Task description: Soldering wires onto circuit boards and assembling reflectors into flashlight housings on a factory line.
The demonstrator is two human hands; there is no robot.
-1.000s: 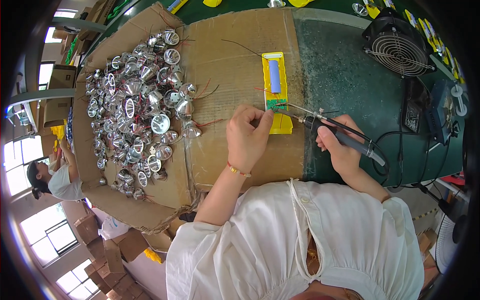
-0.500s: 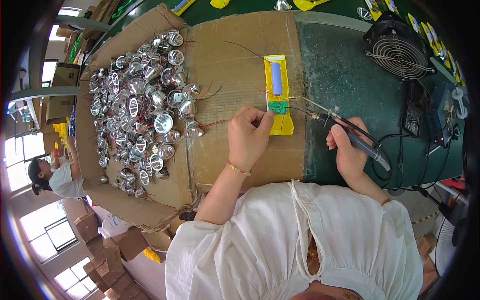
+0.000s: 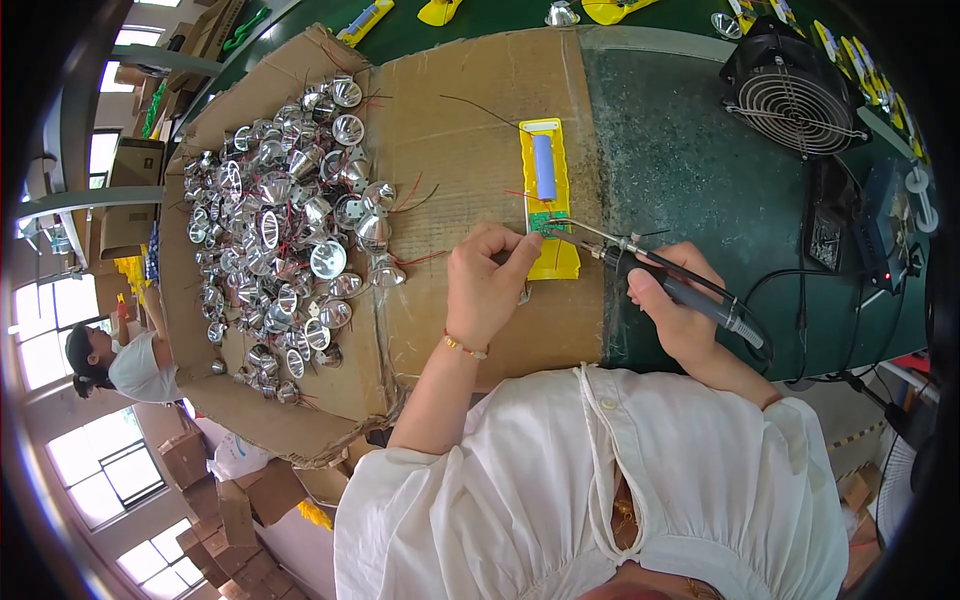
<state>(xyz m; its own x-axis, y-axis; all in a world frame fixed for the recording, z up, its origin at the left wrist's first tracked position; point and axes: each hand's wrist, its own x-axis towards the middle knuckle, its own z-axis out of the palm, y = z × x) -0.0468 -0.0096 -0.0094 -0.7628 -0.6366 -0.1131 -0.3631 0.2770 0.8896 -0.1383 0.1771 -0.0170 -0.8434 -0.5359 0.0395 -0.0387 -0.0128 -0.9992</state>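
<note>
The light, fragile yellow plastic casing with blue cylindrical cell (image 3: pixel 548 190) is best steadied at its lower edge, where the left hand (image 3: pixel 487 288) presses, its grip closed on that edge. The right hand (image 3: pixel 672 305) has its grip wrapped around the black-handled soldering iron (image 3: pixel 668 283).

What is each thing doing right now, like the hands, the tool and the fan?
Left hand: shut, fingertips pressing by the green circuit board.
Right hand: shut on the soldering iron.
Soldering iron: tip resting at the circuit board.
Yellow casing: lying open on the cardboard, blue battery cell inside.
Silver reflector cups: heaped loose, wires attached.
Fan: upright; spinning or not, cannot tell.
</note>
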